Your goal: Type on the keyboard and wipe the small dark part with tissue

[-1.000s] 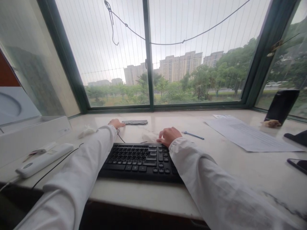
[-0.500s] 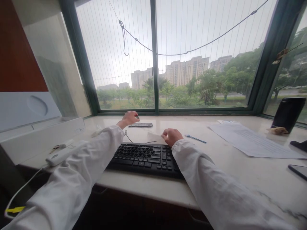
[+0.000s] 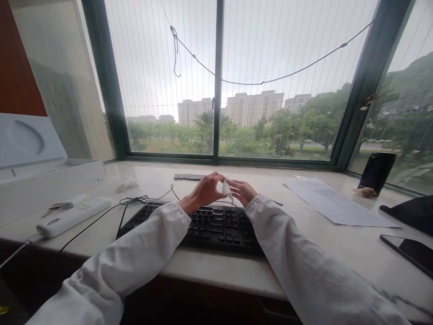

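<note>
Fingertips of both hands pinch one small white wad of tissue (image 3: 227,189), held in the air just above the far edge of the black keyboard (image 3: 203,223). Left of the keyboard lie a loose black cable (image 3: 133,201) and a white remote (image 3: 72,216). Over the keyboard, the left hand (image 3: 204,192) grips the wad's left side, the right hand (image 3: 243,192) its right. Right of the keyboard lies a paper sheet (image 3: 334,205).

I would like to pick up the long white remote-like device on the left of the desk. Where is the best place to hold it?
Grip the white device across its narrow width near the middle, coming from above. It lies flat on the desk and is long and slim, so a mid-body grip should balance it. A cable leaves its near left end, and keys lie just behind it, so probably avoid those parts.
</note>
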`<state>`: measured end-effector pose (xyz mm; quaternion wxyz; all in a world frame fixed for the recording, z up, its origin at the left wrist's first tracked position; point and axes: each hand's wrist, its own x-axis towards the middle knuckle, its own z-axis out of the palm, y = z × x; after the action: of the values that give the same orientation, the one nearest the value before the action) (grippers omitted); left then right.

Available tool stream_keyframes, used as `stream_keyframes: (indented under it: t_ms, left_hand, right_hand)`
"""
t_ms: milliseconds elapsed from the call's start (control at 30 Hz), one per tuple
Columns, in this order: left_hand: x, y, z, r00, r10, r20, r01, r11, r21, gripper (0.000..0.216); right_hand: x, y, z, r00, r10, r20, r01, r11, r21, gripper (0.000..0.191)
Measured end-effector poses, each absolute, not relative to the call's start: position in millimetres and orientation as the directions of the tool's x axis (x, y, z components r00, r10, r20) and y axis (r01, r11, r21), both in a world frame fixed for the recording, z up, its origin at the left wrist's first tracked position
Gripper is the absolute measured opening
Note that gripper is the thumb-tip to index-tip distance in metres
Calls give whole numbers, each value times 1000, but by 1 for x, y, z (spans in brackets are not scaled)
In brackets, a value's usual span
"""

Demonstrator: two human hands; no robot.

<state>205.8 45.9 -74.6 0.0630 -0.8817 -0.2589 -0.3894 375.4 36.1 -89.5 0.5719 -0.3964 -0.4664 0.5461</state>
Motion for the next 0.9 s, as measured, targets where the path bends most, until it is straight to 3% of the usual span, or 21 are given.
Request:
stream_keyframes:
  t_ms: [200,367,667,900]
  left_hand:
    - [196,45,-77,544,436,716,527,-842,112,36]
    - [197,42,-77,538,433,723,528,-842,111,53]
    - [201,40,-79,439,475,763,505,-833,228,51]
    - [205,38,-81,438,465,769,523,-828,203,56]
  right_hand:
    - [373,33,-96,-149,971,186,-255,144,-956,40]
    - [379,37,-97,-109,972,207,-243,176,-954,47]
    - [381,41,-97,-80,973,216,-198,196,-960,42]
    - [377,42,-97,6,990,143,-146,143,-979,35]
